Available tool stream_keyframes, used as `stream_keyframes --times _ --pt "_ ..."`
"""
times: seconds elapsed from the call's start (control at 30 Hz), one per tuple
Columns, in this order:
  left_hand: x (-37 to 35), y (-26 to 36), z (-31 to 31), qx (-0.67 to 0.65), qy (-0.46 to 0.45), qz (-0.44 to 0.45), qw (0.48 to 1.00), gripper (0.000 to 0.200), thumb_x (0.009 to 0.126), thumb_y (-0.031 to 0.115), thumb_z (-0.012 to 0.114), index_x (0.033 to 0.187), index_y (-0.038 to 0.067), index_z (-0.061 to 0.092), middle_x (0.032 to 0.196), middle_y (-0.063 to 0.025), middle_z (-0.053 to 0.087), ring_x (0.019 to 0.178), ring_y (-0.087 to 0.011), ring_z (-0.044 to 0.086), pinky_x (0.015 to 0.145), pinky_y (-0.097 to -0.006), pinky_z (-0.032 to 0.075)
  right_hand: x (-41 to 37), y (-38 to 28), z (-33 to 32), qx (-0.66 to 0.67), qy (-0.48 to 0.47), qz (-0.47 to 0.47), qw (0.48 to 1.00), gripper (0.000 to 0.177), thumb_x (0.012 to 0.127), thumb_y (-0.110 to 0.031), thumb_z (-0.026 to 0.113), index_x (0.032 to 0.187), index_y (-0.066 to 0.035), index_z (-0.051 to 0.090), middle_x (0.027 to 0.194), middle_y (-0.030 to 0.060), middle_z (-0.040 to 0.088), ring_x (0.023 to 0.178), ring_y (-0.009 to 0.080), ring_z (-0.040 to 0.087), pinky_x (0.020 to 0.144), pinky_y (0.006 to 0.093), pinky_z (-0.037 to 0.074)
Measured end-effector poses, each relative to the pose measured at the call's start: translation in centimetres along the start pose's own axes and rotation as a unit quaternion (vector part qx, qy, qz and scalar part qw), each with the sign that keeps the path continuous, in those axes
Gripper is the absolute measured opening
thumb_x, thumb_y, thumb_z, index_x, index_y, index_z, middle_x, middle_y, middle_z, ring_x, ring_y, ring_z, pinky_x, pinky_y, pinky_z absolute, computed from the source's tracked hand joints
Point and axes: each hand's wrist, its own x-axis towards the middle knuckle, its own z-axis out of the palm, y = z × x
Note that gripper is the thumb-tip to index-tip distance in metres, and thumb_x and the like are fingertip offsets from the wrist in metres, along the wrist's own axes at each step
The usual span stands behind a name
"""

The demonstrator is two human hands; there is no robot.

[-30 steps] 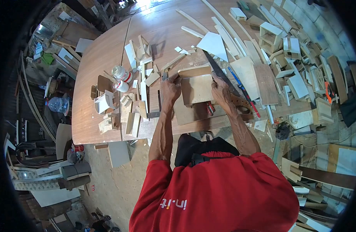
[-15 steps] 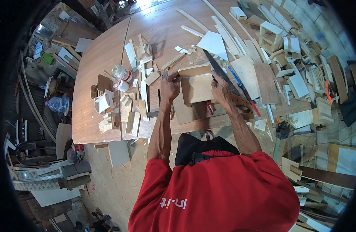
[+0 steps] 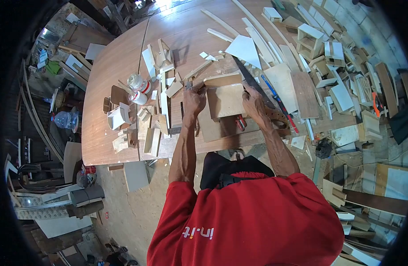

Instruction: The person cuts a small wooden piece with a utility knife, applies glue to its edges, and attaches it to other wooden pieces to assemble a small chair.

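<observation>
Between both hands is a small shallow wooden box [image 3: 226, 101], tilted so that its inside faces me. My left hand [image 3: 195, 100] is closed on the box's left side, and my right hand [image 3: 253, 101] grips its right side. A flat board [image 3: 215, 134] lies on the table below the box. Beneath the box's lower edge, a red-handled tool [image 3: 240, 123] shows in part. A hand saw [image 3: 246, 73] lies just beyond my right hand, its wooden handle [image 3: 276, 116] next to my right forearm. To its right rests a blue and red bar-like tool [image 3: 279, 103].
Wood strips and blocks [image 3: 165, 97] lie left of my hands, beside glue jars [image 3: 139, 97] and small wooden boxes [image 3: 119, 116]. A white panel [image 3: 244, 51] and long strips lie ahead. Offcuts and small box frames [image 3: 310, 40] crowd the right side.
</observation>
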Motion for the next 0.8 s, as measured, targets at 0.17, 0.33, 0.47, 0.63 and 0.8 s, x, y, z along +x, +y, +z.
stream_keyframes --times 0.17,0.33,0.47,0.63,0.8 --pt "-0.1 0.1 0.2 -0.045 0.033 0.041 0.998 0.020 0.082 0.007 0.062 0.101 0.004 0.069 0.071 -0.0145 0.060 0.062 -0.0208 0.053 0.062 -0.0327 0.044 0.0 -0.1 0.0 0.002 -0.004 0.016 1.000 0.040 0.086 -0.008 0.046 0.125 0.001 0.052 0.119 0.0266 0.056 0.111 0.0391 0.054 0.096 0.0421 0.043" --pt "0.0 0.3 0.0 -0.007 0.002 -0.012 1.000 0.025 0.082 0.005 0.058 0.105 0.007 0.069 0.092 -0.0167 0.069 0.084 -0.0269 0.067 0.075 -0.0333 0.050 -0.1 -0.3 0.0 0.011 0.005 0.015 1.000 0.040 0.087 -0.009 0.046 0.125 0.000 0.053 0.122 0.0252 0.055 0.114 0.0374 0.053 0.098 0.0406 0.042" --pt "0.1 -1.3 0.6 -0.016 -0.004 0.020 1.000 0.032 0.080 0.001 0.055 0.111 0.005 0.066 0.091 -0.0175 0.069 0.086 -0.0269 0.067 0.076 -0.0338 0.050 -0.1 0.0 0.2 0.022 0.000 0.027 0.999 0.040 0.087 -0.010 0.046 0.126 0.000 0.052 0.124 0.0247 0.054 0.116 0.0370 0.052 0.099 0.0404 0.041" --pt "-0.6 -1.8 0.9 -0.132 0.018 0.024 0.991 0.041 0.080 -0.008 0.053 0.121 -0.004 0.055 0.093 -0.0144 0.069 0.082 -0.0160 0.064 0.074 -0.0256 0.049 -0.2 0.1 0.3 0.030 0.010 0.026 0.999 0.040 0.087 -0.010 0.045 0.126 0.000 0.051 0.124 0.0250 0.053 0.116 0.0372 0.051 0.100 0.0409 0.040" --pt "-0.8 -1.9 0.6 -0.017 0.006 0.049 0.999 0.046 0.078 -0.009 0.051 0.124 -0.003 0.053 0.100 -0.0156 0.069 0.090 -0.0185 0.065 0.078 -0.0264 0.049 -0.1 0.3 0.4 0.017 0.009 0.003 1.000 0.040 0.087 -0.009 0.045 0.126 0.000 0.051 0.122 0.0254 0.055 0.115 0.0386 0.052 0.097 0.0419 0.042"
